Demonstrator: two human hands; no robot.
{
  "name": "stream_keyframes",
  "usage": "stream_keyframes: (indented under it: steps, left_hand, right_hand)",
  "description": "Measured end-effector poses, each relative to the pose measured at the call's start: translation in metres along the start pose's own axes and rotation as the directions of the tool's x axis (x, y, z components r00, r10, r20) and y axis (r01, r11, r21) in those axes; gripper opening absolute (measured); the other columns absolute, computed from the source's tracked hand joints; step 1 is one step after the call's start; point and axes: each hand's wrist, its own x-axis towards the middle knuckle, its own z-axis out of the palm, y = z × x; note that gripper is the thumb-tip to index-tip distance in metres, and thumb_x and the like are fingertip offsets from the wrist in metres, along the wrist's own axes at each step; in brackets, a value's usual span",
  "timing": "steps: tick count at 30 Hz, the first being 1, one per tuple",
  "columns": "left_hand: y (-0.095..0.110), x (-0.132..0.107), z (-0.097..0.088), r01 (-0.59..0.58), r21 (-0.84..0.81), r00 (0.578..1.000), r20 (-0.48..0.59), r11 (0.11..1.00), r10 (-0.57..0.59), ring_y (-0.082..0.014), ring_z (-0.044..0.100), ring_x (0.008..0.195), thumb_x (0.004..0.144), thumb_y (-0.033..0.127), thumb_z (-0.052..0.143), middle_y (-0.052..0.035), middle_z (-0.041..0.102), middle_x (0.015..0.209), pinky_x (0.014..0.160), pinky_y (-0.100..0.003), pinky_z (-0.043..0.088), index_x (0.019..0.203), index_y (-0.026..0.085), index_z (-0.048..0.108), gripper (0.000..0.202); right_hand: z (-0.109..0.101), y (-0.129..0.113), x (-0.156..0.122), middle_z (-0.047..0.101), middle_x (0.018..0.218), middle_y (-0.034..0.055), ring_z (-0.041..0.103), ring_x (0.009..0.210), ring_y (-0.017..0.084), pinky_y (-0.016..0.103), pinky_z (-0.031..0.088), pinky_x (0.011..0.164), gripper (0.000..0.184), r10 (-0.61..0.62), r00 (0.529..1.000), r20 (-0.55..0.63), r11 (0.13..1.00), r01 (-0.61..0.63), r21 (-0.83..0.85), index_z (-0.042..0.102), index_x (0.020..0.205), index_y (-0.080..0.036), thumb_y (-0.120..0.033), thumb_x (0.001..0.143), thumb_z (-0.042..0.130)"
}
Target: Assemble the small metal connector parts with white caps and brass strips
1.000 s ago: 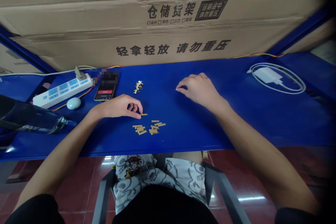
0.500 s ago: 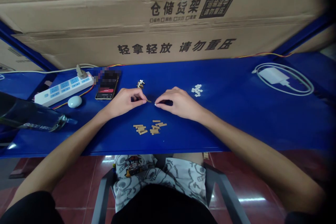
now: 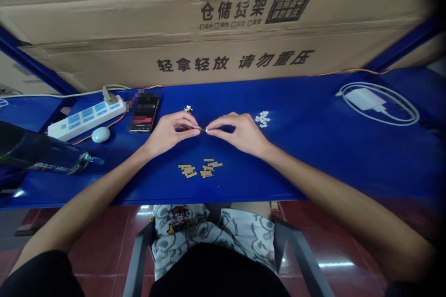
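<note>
My left hand [image 3: 176, 131] pinches a small brown strip [image 3: 202, 129] between thumb and fingers. Opposite it, my right hand [image 3: 239, 132] pinches a tiny white piece [image 3: 206, 130], which meets the end of the strip; whether the two are joined I cannot tell. Below the hands lie several flat tan strips [image 3: 207, 173] in two loose clusters on the blue table [image 3: 299, 158]. A small heap of white pieces [image 3: 262, 119] is to the right of my right hand. Behind my left hand sits a little pile of shiny metallic and white pieces [image 3: 188, 109], partly hidden.
To the left are a phone [image 3: 143, 113], a white power strip [image 3: 87, 116], a pale oval object [image 3: 101, 135] and a dark bottle [image 3: 42, 151] on its side. A white charger [image 3: 365, 99] with coiled cable lies far right. Cardboard boxes [image 3: 121, 23] wall off the back.
My hands have come together, so the white piece now meets the strip's end. The left hand has moved slightly right and up. The piles on the table stay as they were.
</note>
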Motion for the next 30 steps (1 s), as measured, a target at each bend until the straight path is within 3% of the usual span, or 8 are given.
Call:
stream_keyframes:
  steps: [5,11,15,19,24,30]
  left_hand:
    - [-0.003,0.0,0.001,0.03,-0.059,1.0,0.01,0.998,-0.03,-0.0213,0.077,0.089,0.078,0.047,0.085,-0.0062,0.08,0.095,0.088,-0.035,0.062,0.092,0.019,0.066,0.036]
    - [-0.003,0.0,0.001,0.041,-0.16,0.999,-0.016,0.986,-0.045,-0.0211,0.078,0.091,0.075,0.042,0.088,-0.0059,0.08,0.095,0.089,-0.034,0.062,0.092,0.019,0.067,0.036]
    - [0.001,-0.002,0.003,-0.005,-0.091,1.0,-0.025,0.996,0.002,-0.0208,0.077,0.091,0.077,0.046,0.086,-0.0064,0.079,0.096,0.089,-0.034,0.062,0.093,0.019,0.068,0.037]
    - [0.007,-0.004,0.004,-0.052,0.003,0.998,-0.04,0.999,0.052,-0.0201,0.076,0.09,0.081,0.047,0.083,-0.0059,0.079,0.095,0.088,-0.032,0.061,0.093,0.018,0.07,0.034]
    - [0.008,-0.006,0.005,-0.101,0.067,0.992,-0.063,0.993,0.105,-0.0184,0.076,0.089,0.083,0.042,0.083,-0.0048,0.078,0.094,0.087,-0.029,0.06,0.093,0.018,0.071,0.029]
    - [0.003,-0.006,0.009,-0.167,0.215,0.978,-0.09,0.962,0.19,-0.016,0.076,0.085,0.087,0.039,0.08,-0.0016,0.078,0.093,0.083,-0.027,0.06,0.093,0.019,0.072,0.022]
  right_hand:
    - [0.002,0.001,0.001,0.08,0.097,0.0008,0.075,0.093,0.023,0.04,0.057,0.09,0.014,0.084,0.996,0.029,0.974,-0.089,0.207,0.08,0.092,-0.028,-0.04,0.086,0.077]
    - [0.002,0.003,0.004,0.08,0.09,0.0035,0.075,0.088,0.021,0.039,0.058,0.089,0.02,0.177,0.982,0.061,0.87,-0.185,0.457,0.08,0.088,-0.023,-0.039,0.077,0.085]
    - [0.001,0.006,0.005,0.08,0.089,0.0047,0.076,0.088,0.021,0.039,0.059,0.091,0.027,0.231,0.957,0.176,0.751,-0.29,0.593,0.079,0.091,-0.021,-0.039,0.073,0.088]
    - [0.003,0.01,0.004,0.081,0.09,0.0052,0.076,0.089,0.021,0.039,0.059,0.092,0.029,0.241,0.936,0.257,0.703,-0.35,0.619,0.08,0.092,-0.021,-0.039,0.072,0.089]
    - [0.003,0.01,0.005,0.08,0.089,0.0048,0.076,0.085,0.019,0.036,0.059,0.088,0.029,0.242,0.947,0.213,0.723,-0.322,0.611,0.078,0.096,-0.02,-0.037,0.074,0.088]
    - [0.005,0.01,0.005,0.079,0.087,0.0048,0.074,0.084,0.021,0.038,0.057,0.083,0.024,0.209,0.972,0.111,0.876,-0.236,0.42,0.078,0.09,-0.02,-0.043,0.082,0.079]
